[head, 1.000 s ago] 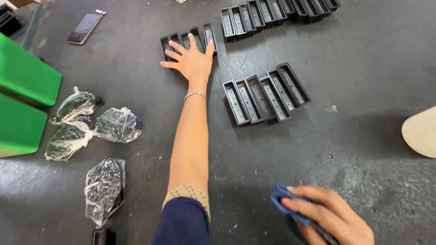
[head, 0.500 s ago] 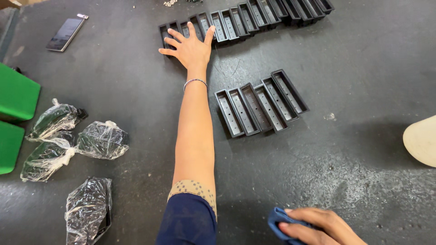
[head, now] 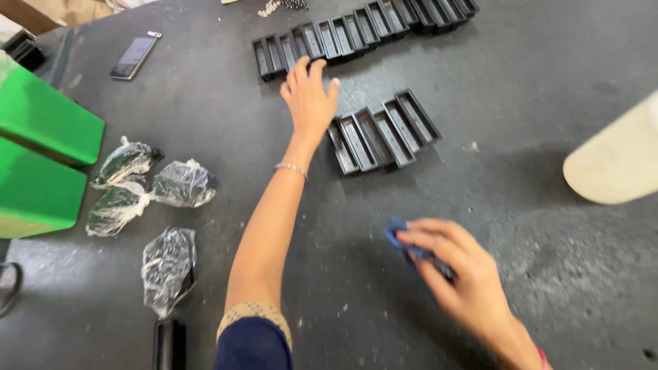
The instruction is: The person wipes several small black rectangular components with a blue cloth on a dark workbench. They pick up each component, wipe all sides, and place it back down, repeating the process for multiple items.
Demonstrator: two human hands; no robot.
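My two hands over a dark table, one reaching for black trays, one clutching a blue cloth.

My left hand (head: 310, 96) is stretched far out, its grip released, fingers spread flat with the tips touching the near end of a long row of black trays (head: 356, 31). My right hand (head: 456, 270), close to me, is clenched on a blue cloth (head: 397, 236). A second, shorter group of trays (head: 382, 131) lies just right of my left wrist. Further left sit plastic-wrapped bundles (head: 147, 188), green bins (head: 41, 151) and a phone (head: 133, 56). To do this well, I judge, I should curl my fingers around a single tray's edge without nudging its neighbours.
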